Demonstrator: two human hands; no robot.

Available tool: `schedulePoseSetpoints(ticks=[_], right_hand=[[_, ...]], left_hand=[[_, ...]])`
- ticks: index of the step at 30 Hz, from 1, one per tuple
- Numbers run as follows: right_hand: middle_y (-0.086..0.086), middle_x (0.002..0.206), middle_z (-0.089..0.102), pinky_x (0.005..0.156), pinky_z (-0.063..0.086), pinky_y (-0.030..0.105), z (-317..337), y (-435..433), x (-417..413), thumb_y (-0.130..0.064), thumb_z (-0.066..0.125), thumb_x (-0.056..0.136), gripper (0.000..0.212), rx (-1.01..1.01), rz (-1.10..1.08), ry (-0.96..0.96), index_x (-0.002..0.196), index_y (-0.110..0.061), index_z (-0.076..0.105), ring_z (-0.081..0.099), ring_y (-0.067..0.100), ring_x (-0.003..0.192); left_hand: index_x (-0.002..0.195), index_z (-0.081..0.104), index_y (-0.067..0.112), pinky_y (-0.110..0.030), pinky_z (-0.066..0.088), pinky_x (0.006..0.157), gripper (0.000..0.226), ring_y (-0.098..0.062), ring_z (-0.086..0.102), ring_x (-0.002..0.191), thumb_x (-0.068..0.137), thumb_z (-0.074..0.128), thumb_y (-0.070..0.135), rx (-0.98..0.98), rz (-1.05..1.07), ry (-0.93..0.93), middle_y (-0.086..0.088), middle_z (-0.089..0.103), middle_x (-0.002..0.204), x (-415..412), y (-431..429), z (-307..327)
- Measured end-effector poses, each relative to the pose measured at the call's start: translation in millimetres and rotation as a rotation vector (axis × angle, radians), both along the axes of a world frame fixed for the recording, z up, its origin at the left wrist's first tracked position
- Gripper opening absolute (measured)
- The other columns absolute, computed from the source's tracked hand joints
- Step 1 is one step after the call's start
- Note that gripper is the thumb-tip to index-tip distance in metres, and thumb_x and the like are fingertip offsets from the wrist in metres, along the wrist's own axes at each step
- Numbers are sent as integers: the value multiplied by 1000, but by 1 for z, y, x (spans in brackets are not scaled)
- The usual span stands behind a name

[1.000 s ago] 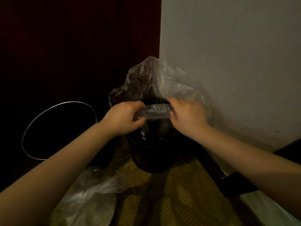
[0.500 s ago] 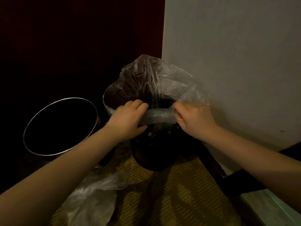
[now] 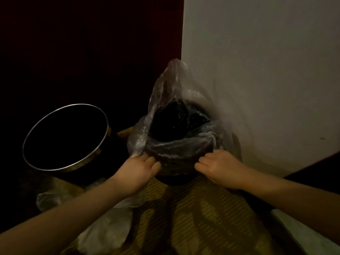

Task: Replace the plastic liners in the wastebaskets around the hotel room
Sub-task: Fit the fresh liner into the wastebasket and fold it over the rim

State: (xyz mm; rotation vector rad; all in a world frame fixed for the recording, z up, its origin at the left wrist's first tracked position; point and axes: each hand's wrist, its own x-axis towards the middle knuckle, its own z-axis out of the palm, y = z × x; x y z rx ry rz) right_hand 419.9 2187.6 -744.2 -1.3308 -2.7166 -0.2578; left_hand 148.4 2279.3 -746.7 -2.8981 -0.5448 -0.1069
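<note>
Both hands, left hand (image 3: pixel 137 169) and right hand (image 3: pixel 219 167), grip the clear plastic liner (image 3: pixel 173 115) with clenched fingers, over the dark round wastebasket (image 3: pixel 174 179).

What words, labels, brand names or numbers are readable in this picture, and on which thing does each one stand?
No text can be read in this picture.
The liner, the dark wastebasket under it, the metal-rimmed wastebasket, the loose plastic on the carpet and the wall show no print, label or number.
The view is dim, so small marks could be missed.
</note>
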Motion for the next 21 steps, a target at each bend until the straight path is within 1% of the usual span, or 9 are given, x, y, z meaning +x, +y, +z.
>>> schedulePoseSetpoints(ticks=[3,5,8,10,13,15,17,19,21], right_hand=[[4,97,64,62,44,31,2,2,-4,-22,65,84,34,-317,-181,-223,117,-15,59,62,23,84],[5,100,63,66,45,33,6,3,-8,-30,48,95,29,-428,-242,-228,118,-15,56,61,25,90],[-3,66,58,47,43,27,11,-3,-17,-31,47,91,19,-160,-147,97,81,-19,58,58,15,56],[-3,71,57,54,40,23,17,-3,-24,-26,53,88,12,37,-110,317,84,-16,59,53,13,62],[1,96,57,74,41,27,23,7,-28,-30,57,85,29,75,-206,354,110,-13,56,50,16,87],[2,111,57,89,44,36,21,13,-22,-43,58,85,47,16,-258,222,123,-15,54,52,20,103],[1,107,63,94,45,40,16,20,-12,-51,64,82,48,-43,-279,87,115,-16,63,57,22,103],[1,87,67,92,48,41,14,27,-2,-52,72,76,39,-45,-284,4,93,-17,69,63,24,88],[0,76,66,95,48,43,15,32,7,-50,77,73,36,-74,-267,-24,84,-18,68,65,24,79]], left_hand=[[129,46,12,-38,45,86,38,-29,52,109,92,45,18,-144,319,429,-11,52,122,5,-2,-3],[132,46,14,-37,45,89,39,-28,48,115,94,42,22,-242,409,529,-11,48,129,9,-2,2],[101,61,16,-28,50,69,25,-16,56,79,97,38,28,-302,261,275,1,57,91,17,-7,16],[80,60,15,-23,39,52,23,-14,52,58,92,43,27,-201,46,-34,2,53,70,24,-15,27],[85,50,14,-29,36,61,11,-18,48,72,84,55,24,-17,-111,-377,-3,53,79,36,-18,33],[101,48,15,-35,39,75,32,-22,51,90,81,58,38,-6,43,-287,-4,56,95,40,-10,30],[117,47,18,-41,42,88,54,-26,53,107,78,60,52,-68,196,-39,-4,56,114,40,1,27],[122,45,21,-37,38,93,49,-23,52,113,85,57,51,-158,283,125,-2,55,121,35,12,26],[121,46,22,-34,34,94,37,-20,49,116,92,53,44,-196,259,150,0,55,123,31,21,26]])
